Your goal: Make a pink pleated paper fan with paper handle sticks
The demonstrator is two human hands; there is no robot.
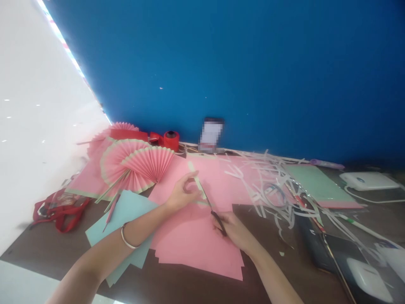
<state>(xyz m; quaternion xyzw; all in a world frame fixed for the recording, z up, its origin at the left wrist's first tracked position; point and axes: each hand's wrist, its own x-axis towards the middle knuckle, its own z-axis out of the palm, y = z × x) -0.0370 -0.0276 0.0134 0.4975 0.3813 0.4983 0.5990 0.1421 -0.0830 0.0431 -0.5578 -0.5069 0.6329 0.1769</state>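
Observation:
My left hand [182,193], with a bangle on its wrist, is closed on a narrow pale green paper strip [197,182] above the pink sheets. Scissors [216,216] with dark handles are in my right hand [232,230], their blades pointing up and left along the strip. Whether the blades touch the paper I cannot tell for sure. Beneath both hands lie overlapping pink paper sheets [196,249]. Light blue-green sheets [126,211] stick out to the left, partly under my left forearm.
Pleated pink paper fans [148,160] with green edges lie at the left, near a red tape roll [171,140]. A phone [211,134] leans on the blue wall. White paper scraps [265,181] are strewn at the right, beside a green packet [319,183] and white devices [370,181].

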